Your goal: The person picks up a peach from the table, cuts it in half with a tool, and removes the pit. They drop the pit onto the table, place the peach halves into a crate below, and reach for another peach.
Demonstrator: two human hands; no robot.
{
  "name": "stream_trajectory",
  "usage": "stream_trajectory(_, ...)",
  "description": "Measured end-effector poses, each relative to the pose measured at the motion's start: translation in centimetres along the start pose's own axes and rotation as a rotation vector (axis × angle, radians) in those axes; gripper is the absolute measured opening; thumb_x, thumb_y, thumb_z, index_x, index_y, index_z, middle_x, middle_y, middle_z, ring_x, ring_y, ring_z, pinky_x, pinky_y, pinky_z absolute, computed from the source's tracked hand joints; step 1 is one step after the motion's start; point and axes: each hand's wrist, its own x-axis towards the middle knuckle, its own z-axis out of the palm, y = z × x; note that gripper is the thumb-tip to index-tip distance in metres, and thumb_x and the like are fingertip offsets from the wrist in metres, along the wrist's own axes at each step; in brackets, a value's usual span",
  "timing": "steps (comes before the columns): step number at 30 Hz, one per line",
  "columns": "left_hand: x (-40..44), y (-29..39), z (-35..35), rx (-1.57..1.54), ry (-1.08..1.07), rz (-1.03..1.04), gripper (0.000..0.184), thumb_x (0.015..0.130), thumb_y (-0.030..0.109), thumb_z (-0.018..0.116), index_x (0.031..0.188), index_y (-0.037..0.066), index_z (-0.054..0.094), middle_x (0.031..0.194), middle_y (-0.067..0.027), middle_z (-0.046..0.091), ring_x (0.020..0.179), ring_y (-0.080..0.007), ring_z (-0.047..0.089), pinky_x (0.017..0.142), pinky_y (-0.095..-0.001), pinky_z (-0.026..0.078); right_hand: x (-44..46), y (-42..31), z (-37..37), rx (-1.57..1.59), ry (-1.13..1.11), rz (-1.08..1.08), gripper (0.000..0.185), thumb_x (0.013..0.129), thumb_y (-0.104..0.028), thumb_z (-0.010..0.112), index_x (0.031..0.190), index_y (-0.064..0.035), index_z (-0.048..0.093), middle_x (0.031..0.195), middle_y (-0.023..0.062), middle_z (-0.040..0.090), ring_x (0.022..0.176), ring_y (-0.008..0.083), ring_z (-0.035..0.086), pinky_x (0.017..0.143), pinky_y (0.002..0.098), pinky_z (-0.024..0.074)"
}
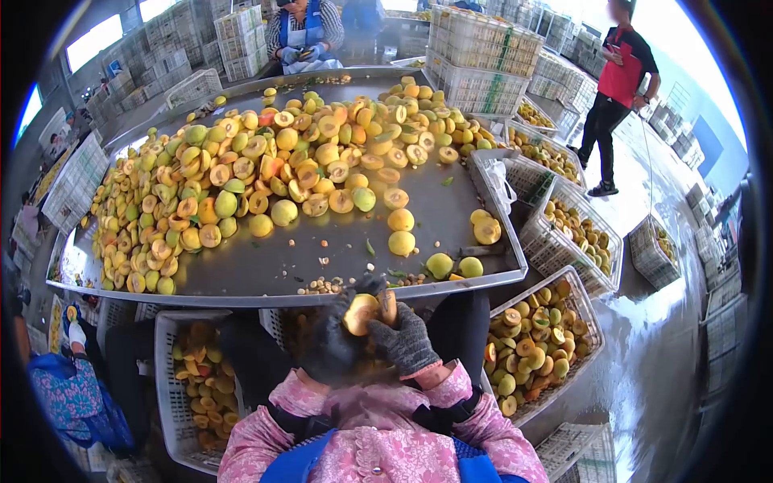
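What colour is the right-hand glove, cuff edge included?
The right glove is grey with a reddish cuff edge, seen best in the head view.

Wet floor point(660, 330): stood on by a person in red and black point(620, 84)
Checked sleeves point(331, 24): worn by a second person point(298, 12)
Crates point(240, 40): stacked in the background
Windows point(94, 48): seen at upper left

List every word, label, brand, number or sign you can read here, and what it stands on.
No text can be read.
Red-and-black shirt: any mark is too small to read.
Stacked plastic crates: any marking is too blurred to read.
Metal table: no lettering visible.
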Motion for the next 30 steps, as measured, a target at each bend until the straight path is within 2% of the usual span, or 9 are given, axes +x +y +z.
stream_trajectory(4,-0.6,0.3,0.6,0.116,0.014,0.123,0.031,0.086,0.004,0.052,0.117,-0.002,0.054,0.108,-0.0110,0.061,0.103,-0.0206,0.056,0.092,-0.0315,0.041,0.3,-0.3,0.3,0.088,-0.021,0.121,0.033,0.081,-0.015,0.069,0.108,-0.0016,0.056,0.086,0.0036,0.062,0.073,0.0084,0.058,0.066,0.0242,0.0504)
stream_trajectory(5,-0.5,-1.0,0.5,0.074,-0.012,0.124,0.032,0.086,0.004,0.051,0.118,-0.002,0.053,0.110,-0.0112,0.060,0.105,-0.0208,0.055,0.093,-0.0316,0.041,0.3,-0.6,0.5,0.095,0.012,0.054,0.031,0.080,-0.014,0.070,0.106,-0.0012,0.058,0.084,0.0027,0.062,0.073,0.0087,0.058,0.065,0.0246,0.0504)
stream_trajectory(10,-1.3,-3.7,0.7,0.367,0.076,0.331,0.035,0.086,0.004,0.048,0.121,-0.002,0.050,0.116,-0.0174,0.056,0.110,-0.0304,0.053,0.095,-0.0362,0.040,0.5,-1.2,0.6,-0.018,-0.005,0.118,0.026,0.079,-0.013,0.070,0.099,-0.0002,0.061,0.082,0.0020,0.062,0.072,0.0085,0.057,0.064,0.0252,0.0504)
stream_trajectory(14,-0.9,-3.8,1.1,0.334,0.073,0.255,0.036,0.085,0.004,0.049,0.120,-0.002,0.050,0.115,-0.0193,0.056,0.108,-0.0339,0.053,0.093,-0.0392,0.041,0.7,-1.2,0.9,0.052,0.003,0.223,0.030,0.076,-0.019,0.070,0.099,-0.0007,0.062,0.084,0.0116,0.066,0.077,0.0193,0.062,0.071,0.0317,0.0495)
stream_trajectory(22,-1.9,-4.5,2.0,0.429,0.213,0.171,0.033,0.085,0.007,0.051,0.117,-0.002,0.051,0.110,-0.0183,0.057,0.101,-0.0320,0.055,0.090,-0.0388,0.042,1.9,-0.1,1.3,-0.088,-0.073,0.145,0.029,0.077,-0.015,0.068,0.101,-0.0009,0.062,0.094,0.0111,0.063,0.088,0.0203,0.061,0.078,0.0307,0.0477)
stream_trajectory(25,-2.1,-4.4,1.7,0.365,0.223,0.168,0.032,0.088,0.010,0.052,0.117,-0.002,0.050,0.109,-0.0147,0.058,0.100,-0.0270,0.055,0.090,-0.0371,0.043,1.2,-2.7,1.1,0.094,-0.204,0.177,0.031,0.076,-0.016,0.069,0.103,-0.0013,0.061,0.095,0.0116,0.063,0.090,0.0237,0.060,0.080,0.0325,0.0472)
stream_trajectory(27,-1.5,-6.0,2.1,-0.485,0.324,-0.169,0.034,0.088,0.012,0.054,0.119,-0.002,0.049,0.110,-0.0119,0.058,0.100,-0.0237,0.055,0.089,-0.0349,0.044,0.0,-2.3,1.5,0.046,-0.328,0.063,0.031,0.078,-0.014,0.068,0.104,-0.0011,0.059,0.094,0.0110,0.063,0.089,0.0238,0.060,0.079,0.0318,0.0471)
stream_trajectory(28,-1.5,-7.6,1.9,-0.507,0.316,-0.169,0.036,0.088,0.013,0.054,0.120,-0.001,0.048,0.112,-0.0112,0.057,0.101,-0.0225,0.055,0.089,-0.0338,0.044,-0.9,-1.2,1.8,-0.076,-0.375,-0.075,0.029,0.080,-0.012,0.067,0.105,-0.0008,0.058,0.094,0.0103,0.062,0.088,0.0228,0.060,0.077,0.0306,0.0471)
stream_trajectory(30,-1.6,-10.7,1.3,-0.551,0.299,-0.171,0.039,0.089,0.014,0.053,0.124,-0.001,0.045,0.115,-0.0097,0.056,0.104,-0.0201,0.055,0.091,-0.0315,0.045,-1.4,-4.0,1.1,-0.038,-0.305,0.038,0.031,0.081,-0.011,0.066,0.108,-0.0009,0.054,0.092,0.0123,0.061,0.084,0.0245,0.059,0.076,0.0325,0.0471)
